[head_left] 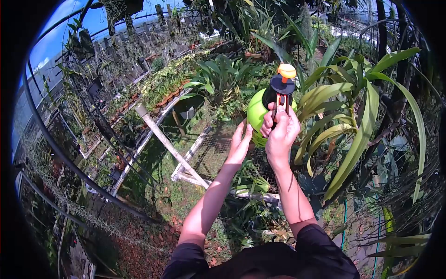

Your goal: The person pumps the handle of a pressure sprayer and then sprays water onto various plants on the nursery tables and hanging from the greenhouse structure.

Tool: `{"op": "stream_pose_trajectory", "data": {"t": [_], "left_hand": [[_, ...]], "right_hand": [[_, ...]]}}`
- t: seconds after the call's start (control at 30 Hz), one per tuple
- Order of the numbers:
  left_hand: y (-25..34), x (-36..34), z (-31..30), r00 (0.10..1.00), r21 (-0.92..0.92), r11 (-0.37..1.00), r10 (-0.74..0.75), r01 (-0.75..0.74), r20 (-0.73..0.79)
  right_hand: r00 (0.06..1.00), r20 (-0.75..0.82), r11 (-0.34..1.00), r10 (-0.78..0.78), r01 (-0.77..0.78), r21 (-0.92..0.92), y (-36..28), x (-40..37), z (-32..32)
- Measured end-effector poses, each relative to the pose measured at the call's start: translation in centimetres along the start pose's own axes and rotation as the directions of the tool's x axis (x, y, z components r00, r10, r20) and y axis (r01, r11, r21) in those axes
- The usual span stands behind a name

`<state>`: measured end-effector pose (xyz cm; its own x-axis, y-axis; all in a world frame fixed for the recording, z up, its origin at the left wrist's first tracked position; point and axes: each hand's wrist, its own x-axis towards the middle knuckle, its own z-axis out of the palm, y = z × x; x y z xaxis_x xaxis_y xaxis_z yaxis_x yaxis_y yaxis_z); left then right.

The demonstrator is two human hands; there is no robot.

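A pump sprayer with a lime-green tank (256,113), a black top and an orange pump knob (287,71) is held out in front of me. My right hand (282,131) is closed around its handle, with the thumb up near the red-and-black trigger. Against the left side of the tank rests my left hand (240,143), its fingers pressed along the green surface; part of them is hidden behind the tank. Fine mist (279,50) shows beyond the knob, toward the plants. The nozzle itself is hidden.
Long strappy leaves (367,125) arch close by on the right. Below the sprayer, a wire-mesh bench (213,153) has a pale frame. A pale post (165,137) slants at left, and a dark curved pipe (69,158) crosses the left side. Potted plants (174,95) line raised benches.
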<state>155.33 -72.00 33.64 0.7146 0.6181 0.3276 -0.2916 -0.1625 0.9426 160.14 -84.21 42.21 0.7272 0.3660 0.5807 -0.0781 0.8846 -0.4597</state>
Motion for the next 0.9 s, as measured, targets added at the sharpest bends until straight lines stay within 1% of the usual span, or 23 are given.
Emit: {"op": "stream_pose_trajectory", "data": {"t": [0.07,0.1,0.2,0.23,0.33,0.4,0.47,0.5,0.57,0.63,0.67,0.73,0.77,0.8,0.87,0.9], "left_hand": [[0.1,0.9,0.2,1.000,-0.029,1.000,0.007,-0.007,0.010],[-0.3,1.4,0.3,0.999,-0.093,0.995,0.046,-0.044,0.022],[-0.4,2.1,-0.1,0.998,-0.048,0.996,0.069,-0.069,0.012],[0.0,1.5,0.1,1.000,-0.076,0.997,-0.017,0.016,-0.007],[0.1,0.3,0.5,0.995,-0.047,0.999,-0.021,0.016,-0.102],[-0.6,-0.3,0.3,0.988,-0.078,0.997,-0.034,0.023,-0.149],[-2.6,-0.4,-0.8,0.987,-0.084,0.996,-0.007,-0.007,-0.163],[-1.8,-1.4,-0.4,0.983,-0.157,0.987,-0.055,0.027,-0.177],[-3.4,-2.0,-1.1,0.973,-0.126,0.992,-0.026,-0.003,-0.228],[-2.8,-3.5,-1.0,0.959,-0.078,0.997,-0.023,0.001,-0.281],[-3.3,-4.1,-1.2,0.961,-0.081,0.997,-0.025,0.003,-0.275],[-5.0,-5.7,-1.9,0.964,-0.088,0.996,-0.030,0.006,-0.265],[-6.9,-6.4,-2.5,0.966,-0.085,0.996,-0.060,0.039,-0.253],[-6.6,-7.6,-2.1,0.960,-0.176,0.978,-0.152,0.112,-0.234],[-8.8,-10.4,-1.9,0.952,-0.039,0.986,-0.168,0.163,-0.257],[-10.2,-11.7,-1.9,0.938,-0.088,0.971,-0.237,0.221,-0.255]], "right_hand": [[1.000,0.000,0.999,-0.031,0.031,-0.016,0.6,0.3,-0.2],[0.999,0.009,0.999,-0.039,0.039,-0.023,0.7,0.7,-0.2],[0.999,0.011,0.998,-0.038,0.039,-0.039,0.6,1.3,0.1],[0.999,0.020,0.999,-0.028,0.028,-0.036,0.9,1.6,0.1],[0.996,0.058,0.997,0.069,-0.067,-0.045,1.0,1.5,0.2],[0.989,0.082,0.992,0.119,-0.117,-0.037,1.6,1.3,0.0],[0.980,0.100,0.984,0.174,-0.170,-0.044,2.1,0.9,-0.1],[0.972,0.094,0.975,0.217,-0.210,-0.073,1.6,0.4,0.2],[0.967,0.131,0.974,0.218,-0.208,-0.090,2.3,-0.3,-0.3],[0.962,0.158,0.973,0.222,-0.209,-0.098,2.3,-1.3,-0.8],[0.956,0.155,0.966,0.248,-0.233,-0.112,2.3,-1.8,-0.9],[0.950,0.057,0.942,0.306,-0.294,-0.163,2.5,-3.1,-0.9],[0.941,0.018,0.929,0.337,-0.330,-0.167,2.7,-3.8,-1.3],[0.925,-0.001,0.908,0.380,-0.373,-0.192,2.8,-4.5,-1.8],[0.909,-0.040,0.885,0.414,-0.413,-0.214,3.4,-6.4,-3.0],[0.895,-0.063,0.860,0.442,-0.442,-0.255,3.6,-7.5,-3.5]]}}
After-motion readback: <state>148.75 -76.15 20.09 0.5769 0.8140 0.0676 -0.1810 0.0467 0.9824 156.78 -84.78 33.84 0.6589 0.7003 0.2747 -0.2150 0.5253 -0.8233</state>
